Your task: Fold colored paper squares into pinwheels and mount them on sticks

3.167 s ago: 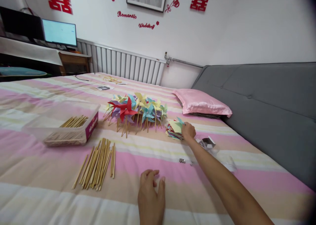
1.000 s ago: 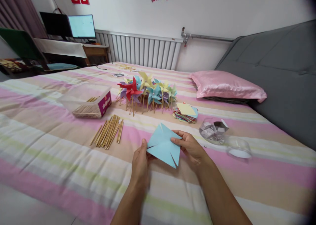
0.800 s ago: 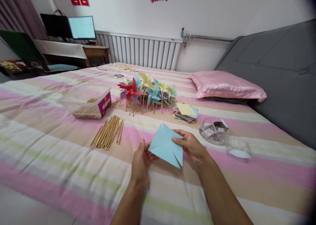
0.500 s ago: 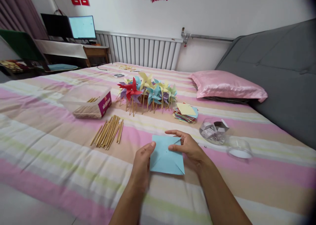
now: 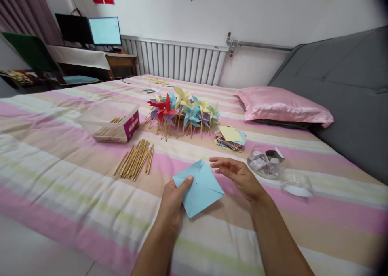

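Now blue paper square (image 5: 198,189) between left-hand fingers (image 5: 185,184)

The left hand (image 5: 172,199) pinches a light blue paper square (image 5: 198,187) by its nine o'clock corner, thumb on top. The right hand (image 5: 239,177) hovers open just off the sheet's two o'clock edge, fingers spread. On the striped bedspread (image 5: 60,163), loose wooden sticks (image 5: 136,159) lie at ten o'clock of the sheet, finished paper pinwheels (image 5: 182,110) at twelve, and a clear plastic container (image 5: 266,163) at three.
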A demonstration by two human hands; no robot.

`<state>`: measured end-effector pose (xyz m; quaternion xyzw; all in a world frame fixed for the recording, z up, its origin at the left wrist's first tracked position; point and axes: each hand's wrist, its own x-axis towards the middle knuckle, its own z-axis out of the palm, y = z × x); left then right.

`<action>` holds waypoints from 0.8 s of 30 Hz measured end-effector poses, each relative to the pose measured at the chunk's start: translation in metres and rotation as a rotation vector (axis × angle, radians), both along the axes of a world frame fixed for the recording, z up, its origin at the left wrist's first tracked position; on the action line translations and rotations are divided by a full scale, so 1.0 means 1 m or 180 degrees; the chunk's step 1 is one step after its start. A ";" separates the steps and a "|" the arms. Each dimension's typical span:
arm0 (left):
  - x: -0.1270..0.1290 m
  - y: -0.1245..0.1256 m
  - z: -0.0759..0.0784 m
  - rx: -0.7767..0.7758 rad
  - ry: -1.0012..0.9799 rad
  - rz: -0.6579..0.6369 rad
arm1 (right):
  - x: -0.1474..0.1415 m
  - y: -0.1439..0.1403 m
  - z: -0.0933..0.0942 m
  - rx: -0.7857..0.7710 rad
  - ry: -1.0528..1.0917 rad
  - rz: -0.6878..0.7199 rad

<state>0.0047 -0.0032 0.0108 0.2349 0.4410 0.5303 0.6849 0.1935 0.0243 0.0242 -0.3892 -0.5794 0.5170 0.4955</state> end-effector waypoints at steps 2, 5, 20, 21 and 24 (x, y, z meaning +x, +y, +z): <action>-0.001 0.000 0.002 0.0022 0.0002 -0.0016 | 0.008 -0.002 0.002 -0.0006 -0.0143 0.0171; -0.002 0.000 0.001 0.0046 0.0000 -0.0105 | 0.014 -0.004 0.003 -0.0235 -0.0214 0.0653; 0.003 -0.003 -0.002 0.0017 0.0030 -0.0662 | 0.013 -0.003 0.005 -0.0039 -0.1089 0.1491; 0.003 -0.004 -0.003 0.0033 0.0020 -0.0672 | 0.013 -0.003 0.003 -0.0095 -0.1108 0.1457; 0.004 -0.005 -0.006 0.0064 0.0002 -0.0690 | 0.010 -0.003 0.000 -0.0293 -0.1100 0.1286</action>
